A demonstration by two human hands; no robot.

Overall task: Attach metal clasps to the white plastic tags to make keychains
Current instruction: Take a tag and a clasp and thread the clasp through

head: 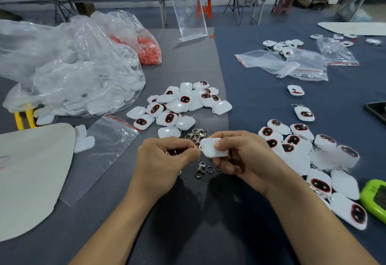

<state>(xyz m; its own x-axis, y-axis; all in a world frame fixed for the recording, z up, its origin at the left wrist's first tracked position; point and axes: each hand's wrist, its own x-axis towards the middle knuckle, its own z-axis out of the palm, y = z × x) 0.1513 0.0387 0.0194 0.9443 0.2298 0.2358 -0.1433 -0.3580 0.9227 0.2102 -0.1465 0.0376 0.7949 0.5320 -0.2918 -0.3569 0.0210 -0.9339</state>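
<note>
One tag point(211, 147) pinched between right hand point(246, 158) thumb and fingers, blank side up, over mat point(208, 229) centre. Left hand point(160, 162) fingertips pinch clasp point(196, 149) against tag's corner loop. Loose clasps point(197, 134) just behind. Tag pile point(179, 106) further back; keychains point(302, 145) at right.

Left forearm point(117, 223) and right forearm point(309, 218) bare, entering from bottom edge, converging toward centre. Left hand point(165, 160): back up, fingers curled, thumb and forefinger pinching a metal clasp point(196, 148). Right hand point(244, 160): fingers curled round a white tag point(213, 149), thumb pressed on top. Fingertips of the two hands nearly meet.
</note>
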